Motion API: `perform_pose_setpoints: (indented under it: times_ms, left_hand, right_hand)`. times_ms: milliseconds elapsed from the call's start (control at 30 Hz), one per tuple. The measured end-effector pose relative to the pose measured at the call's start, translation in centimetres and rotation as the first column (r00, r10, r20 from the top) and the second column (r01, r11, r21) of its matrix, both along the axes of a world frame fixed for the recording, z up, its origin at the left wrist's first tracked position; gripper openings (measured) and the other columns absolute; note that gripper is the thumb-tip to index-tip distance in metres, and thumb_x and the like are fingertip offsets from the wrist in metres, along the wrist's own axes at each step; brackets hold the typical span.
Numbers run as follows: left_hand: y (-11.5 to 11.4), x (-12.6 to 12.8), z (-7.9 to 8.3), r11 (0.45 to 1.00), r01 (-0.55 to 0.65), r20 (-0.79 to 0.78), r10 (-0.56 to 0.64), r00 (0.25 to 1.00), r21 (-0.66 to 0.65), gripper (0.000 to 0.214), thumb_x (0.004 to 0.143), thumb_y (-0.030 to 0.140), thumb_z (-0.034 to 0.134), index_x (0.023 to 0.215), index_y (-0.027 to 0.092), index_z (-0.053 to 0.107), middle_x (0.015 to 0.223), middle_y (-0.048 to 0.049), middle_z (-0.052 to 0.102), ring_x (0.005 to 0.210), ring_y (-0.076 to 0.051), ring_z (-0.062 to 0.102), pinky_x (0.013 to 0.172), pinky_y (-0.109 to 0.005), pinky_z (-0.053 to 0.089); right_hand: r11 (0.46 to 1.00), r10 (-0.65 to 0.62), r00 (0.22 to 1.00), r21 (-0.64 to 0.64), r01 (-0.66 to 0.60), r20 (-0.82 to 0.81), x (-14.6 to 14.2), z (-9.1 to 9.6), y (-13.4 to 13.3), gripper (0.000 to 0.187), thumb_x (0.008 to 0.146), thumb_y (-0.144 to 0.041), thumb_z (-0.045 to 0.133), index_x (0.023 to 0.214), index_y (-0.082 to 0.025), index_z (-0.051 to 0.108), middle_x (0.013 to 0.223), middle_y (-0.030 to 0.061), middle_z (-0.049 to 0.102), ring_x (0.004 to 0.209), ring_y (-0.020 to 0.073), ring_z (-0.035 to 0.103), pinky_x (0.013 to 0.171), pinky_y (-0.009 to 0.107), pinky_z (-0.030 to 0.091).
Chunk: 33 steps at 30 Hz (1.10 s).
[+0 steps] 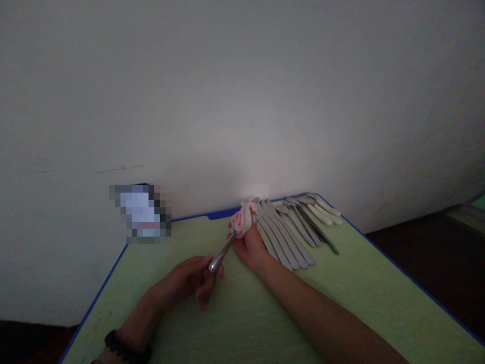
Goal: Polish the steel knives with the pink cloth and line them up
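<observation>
My left hand (pixel 193 278) pinches the handle end of a shiny metal piece of cutlery (pixel 222 254), which slants up and away to the right. A crumpled pink and white cloth (pixel 243 218) is wrapped around its far part, so I cannot tell what kind it is. Closed around that cloth is my right hand (pixel 250 246). Just right of it, several metal table knives (pixel 282 240) lie side by side, handles towards me. Beyond them are metal spoons (pixel 299 225), a thin dark utensil (pixel 328 240) and several white-handled pieces of cutlery (pixel 322 215).
All this lies on a green tabletop (pixel 265 313) with a blue edge, pushed against a pale wall (pixel 242 101). At the back left corner a pixelated, phone-like object (pixel 140 210) leans by the wall. Dark floor (pixel 420 263) shows to the right.
</observation>
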<state>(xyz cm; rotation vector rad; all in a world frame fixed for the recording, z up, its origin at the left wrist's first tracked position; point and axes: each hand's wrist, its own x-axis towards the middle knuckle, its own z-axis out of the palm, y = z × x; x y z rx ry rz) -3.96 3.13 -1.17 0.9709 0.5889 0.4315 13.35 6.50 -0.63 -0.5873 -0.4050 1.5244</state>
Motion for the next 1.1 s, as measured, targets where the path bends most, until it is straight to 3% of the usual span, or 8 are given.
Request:
perform_pose_setpoints:
  times_ms: [133,367,633,867,1100]
  left_hand:
    - [-0.1,0.1,0.0,1.000,0.027,0.027,-0.027,0.999,0.003,0.039,0.081,0.053,0.061,0.078,0.014,0.060,0.045,0.0070,0.041,0.041,-0.008,0.039,0.050,-0.025,0.046]
    - [-0.1,1.7,-0.2,0.969,-0.206,-0.037,0.213,0.976,0.135,0.044,0.081,0.056,0.060,0.064,0.019,0.044,0.048,0.0094,0.034,0.042,-0.007,0.036,0.050,-0.028,0.052]
    - [-0.5,2.5,-0.7,0.926,-0.254,-0.118,0.295,0.948,0.281,0.041,0.080,0.058,0.059,0.074,0.019,0.045,0.049,0.0110,0.034,0.040,-0.007,0.036,0.038,-0.024,0.050]
    - [-0.9,3.1,-0.9,0.824,-0.330,-0.213,0.463,0.860,0.460,0.045,0.082,0.063,0.050,0.075,0.019,0.047,0.048,0.0098,0.039,0.037,-0.008,0.040,0.037,-0.022,0.045]
    - [-1.2,3.1,-0.3,0.640,-0.205,-0.300,0.588,0.751,0.740,0.032,0.092,0.044,0.044,0.070,0.020,0.047,0.041,0.0080,0.044,0.038,-0.010,0.043,0.047,-0.022,0.037]
  right_hand:
    - [0.999,-0.017,0.999,0.042,0.015,0.044,-0.1,0.1,-0.1,0.026,0.077,-0.037,0.063,0.061,-0.019,0.052,0.056,-0.0044,0.049,0.052,0.0091,0.040,0.048,0.021,0.031]
    - [0.990,0.086,0.956,0.084,-0.114,0.282,-0.9,-0.8,-0.6,0.038,0.074,-0.051,0.063,0.058,-0.018,0.057,0.056,-0.0010,0.053,0.055,0.0108,0.044,0.055,0.024,0.034]
    - [0.985,0.107,0.854,0.060,-0.159,0.509,-0.8,-1.1,-0.8,0.028,0.077,-0.039,0.054,0.059,-0.018,0.059,0.057,-0.0011,0.055,0.054,0.0118,0.041,0.055,0.026,0.034]
    - [0.979,0.121,0.810,0.064,-0.191,0.574,-0.5,-0.3,-1.3,0.029,0.078,-0.041,0.052,0.065,-0.019,0.065,0.062,0.0018,0.060,0.063,0.0154,0.049,0.059,0.026,0.037]
    - [0.982,0.104,0.813,0.068,-0.174,0.574,-0.4,0.0,-1.3,0.025,0.077,-0.033,0.049,0.061,-0.019,0.061,0.060,0.0009,0.057,0.063,0.0152,0.046,0.059,0.026,0.036]
